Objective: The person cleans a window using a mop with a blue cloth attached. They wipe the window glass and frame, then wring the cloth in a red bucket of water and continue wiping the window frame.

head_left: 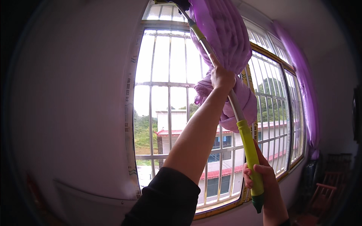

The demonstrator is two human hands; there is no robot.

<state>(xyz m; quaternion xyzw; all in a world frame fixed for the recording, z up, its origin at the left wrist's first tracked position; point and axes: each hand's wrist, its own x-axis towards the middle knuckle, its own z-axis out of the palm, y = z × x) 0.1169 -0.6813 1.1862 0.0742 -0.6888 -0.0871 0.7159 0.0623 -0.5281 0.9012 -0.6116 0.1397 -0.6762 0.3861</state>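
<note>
A long metal pole (236, 105) with a lime-green handle (249, 152) slants up across the view. My left hand (223, 77) is wrapped around its metal shaft, index finger stretched along it. Lower down, my right hand (264, 172) grips the green handle just above its dark green end cap (257, 202). The pole's dark head (181, 4) is at the top edge, against the upper window, and partly cut off. Right behind the pole hangs a bunched, knotted purple curtain (226, 34); whether my left hand touches it I cannot tell.
A window with metal bars (169, 113) spans the wall, its frame (220, 212) bearing printed tape. A second purple curtain (304, 90) hangs at the right. Red wooden chairs (325, 188) stand at the lower right. A pale panel (93, 202) leans low at the left wall.
</note>
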